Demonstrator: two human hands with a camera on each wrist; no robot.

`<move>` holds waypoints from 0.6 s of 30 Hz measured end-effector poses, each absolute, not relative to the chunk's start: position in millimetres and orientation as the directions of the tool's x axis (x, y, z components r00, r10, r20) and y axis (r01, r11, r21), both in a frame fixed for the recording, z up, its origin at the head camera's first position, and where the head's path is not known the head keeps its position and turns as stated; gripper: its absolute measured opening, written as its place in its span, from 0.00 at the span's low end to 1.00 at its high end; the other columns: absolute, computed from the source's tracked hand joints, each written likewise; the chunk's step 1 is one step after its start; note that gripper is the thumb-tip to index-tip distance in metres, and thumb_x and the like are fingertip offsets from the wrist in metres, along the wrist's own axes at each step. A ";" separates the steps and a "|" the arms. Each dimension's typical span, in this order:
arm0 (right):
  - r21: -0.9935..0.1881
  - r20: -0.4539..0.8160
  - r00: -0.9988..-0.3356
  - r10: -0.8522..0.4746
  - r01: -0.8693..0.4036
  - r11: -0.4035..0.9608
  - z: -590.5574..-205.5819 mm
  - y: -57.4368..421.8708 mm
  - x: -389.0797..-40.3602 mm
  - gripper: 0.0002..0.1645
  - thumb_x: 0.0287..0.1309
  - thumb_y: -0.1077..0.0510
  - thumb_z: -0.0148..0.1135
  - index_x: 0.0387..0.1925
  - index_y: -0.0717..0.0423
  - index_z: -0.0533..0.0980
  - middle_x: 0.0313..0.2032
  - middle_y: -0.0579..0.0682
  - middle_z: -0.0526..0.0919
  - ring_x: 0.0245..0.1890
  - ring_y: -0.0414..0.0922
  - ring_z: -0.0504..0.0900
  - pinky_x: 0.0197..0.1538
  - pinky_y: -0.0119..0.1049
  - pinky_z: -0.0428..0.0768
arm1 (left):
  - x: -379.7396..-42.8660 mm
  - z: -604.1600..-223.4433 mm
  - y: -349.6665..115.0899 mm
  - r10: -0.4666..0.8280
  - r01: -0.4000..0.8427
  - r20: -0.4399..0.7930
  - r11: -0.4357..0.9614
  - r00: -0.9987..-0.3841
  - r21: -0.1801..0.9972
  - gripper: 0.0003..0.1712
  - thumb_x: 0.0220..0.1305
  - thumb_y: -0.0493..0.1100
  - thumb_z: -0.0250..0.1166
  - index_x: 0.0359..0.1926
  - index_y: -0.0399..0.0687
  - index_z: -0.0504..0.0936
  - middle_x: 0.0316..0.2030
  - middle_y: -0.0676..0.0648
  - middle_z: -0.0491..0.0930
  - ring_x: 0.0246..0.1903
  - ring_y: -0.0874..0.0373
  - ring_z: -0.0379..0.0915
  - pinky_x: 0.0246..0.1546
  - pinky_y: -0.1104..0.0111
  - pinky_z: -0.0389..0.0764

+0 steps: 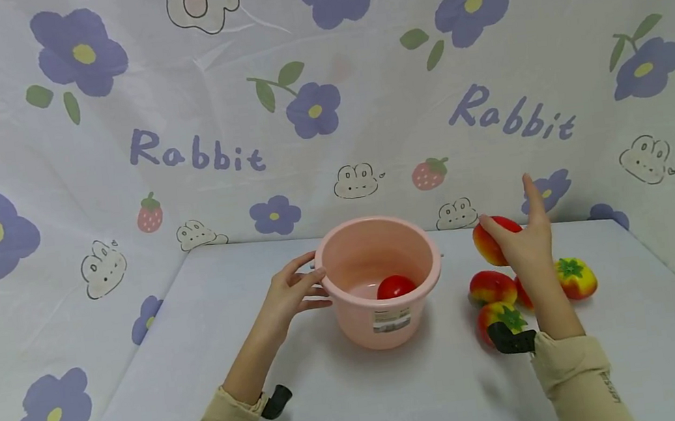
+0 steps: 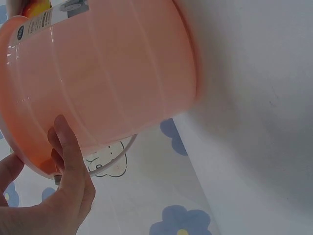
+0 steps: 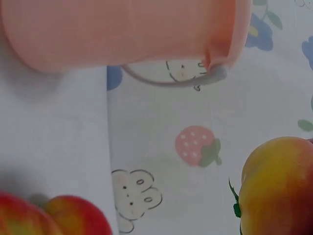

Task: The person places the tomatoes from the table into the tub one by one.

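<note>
1 red-and-yellow fruit [image 1: 497, 245] is in my right hand [image 1: 529, 248], held up off the table [image 1: 418, 394] to the right of the pink bucket [image 1: 381, 333] and clear of its rim. My thumb lies along the fruit's upper side while 1 finger points up and away from it; the other fingertips are hidden, so I cannot tell just where they press. I judge that a few digits are enough for something this small and rounded.

My left hand [image 1: 293, 290] holds the bucket by the left of its rim, fingers spread and slightly bent, close to where the thin handle [image 2: 120, 155] joins. That grip seems meant to steady the bucket, which looks light enough to slide. It stands upright with the handle hanging down on the far side, leaving the mouth free.

Inside the bucket sits 1 red piece [image 1: 396, 286], partly hidden by the near rim. 4 loose fruits [image 1: 492, 287] lie close together around my right wrist, 1 of them mostly covered by it. Being on that side, they suit my right hand's reach, which frees my left to mind the bucket.
</note>
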State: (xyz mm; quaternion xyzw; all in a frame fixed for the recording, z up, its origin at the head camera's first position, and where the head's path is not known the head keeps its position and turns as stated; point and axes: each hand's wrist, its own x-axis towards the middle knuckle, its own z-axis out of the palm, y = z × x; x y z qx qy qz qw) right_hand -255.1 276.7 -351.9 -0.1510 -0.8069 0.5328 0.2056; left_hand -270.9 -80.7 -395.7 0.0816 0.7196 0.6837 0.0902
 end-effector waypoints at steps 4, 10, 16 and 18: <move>-0.917 0.223 -0.878 0.424 -0.041 0.397 -345.5 266.3 -258.5 0.54 0.61 0.52 0.63 0.76 0.27 0.40 0.78 0.42 0.43 0.79 0.51 0.42 0.71 0.58 0.65 | -270.4 -395.5 -80.3 0.240 -0.005 -0.018 0.056 -0.971 0.998 0.30 0.68 0.49 0.62 0.68 0.54 0.67 0.43 0.42 0.80 0.38 0.56 0.85 0.47 0.55 0.86; -0.907 0.267 -0.885 0.382 -0.096 0.410 -336.5 248.1 -263.6 0.54 0.60 0.52 0.65 0.76 0.27 0.42 0.78 0.43 0.44 0.78 0.52 0.44 0.70 0.59 0.66 | -270.5 -395.4 -79.9 0.239 -0.006 -0.019 0.055 -0.971 0.998 0.30 0.68 0.49 0.62 0.68 0.53 0.68 0.43 0.42 0.80 0.39 0.53 0.85 0.48 0.54 0.86; -0.896 0.302 -0.893 0.334 -0.146 0.419 -330.3 228.5 -269.3 0.55 0.59 0.54 0.66 0.76 0.28 0.43 0.78 0.44 0.45 0.78 0.52 0.47 0.70 0.58 0.67 | -270.4 -394.4 -80.3 0.239 -0.008 -0.022 0.058 -0.971 0.998 0.30 0.68 0.49 0.62 0.68 0.53 0.67 0.44 0.42 0.80 0.38 0.55 0.85 0.46 0.56 0.87; -0.896 0.311 -0.895 0.319 -0.164 0.413 -328.4 222.3 -271.0 0.55 0.58 0.54 0.67 0.76 0.28 0.43 0.78 0.44 0.46 0.78 0.52 0.48 0.71 0.58 0.66 | -270.4 -394.0 -80.3 0.238 -0.009 -0.023 0.060 -0.971 0.998 0.30 0.68 0.49 0.62 0.68 0.53 0.67 0.44 0.41 0.80 0.38 0.56 0.85 0.46 0.57 0.87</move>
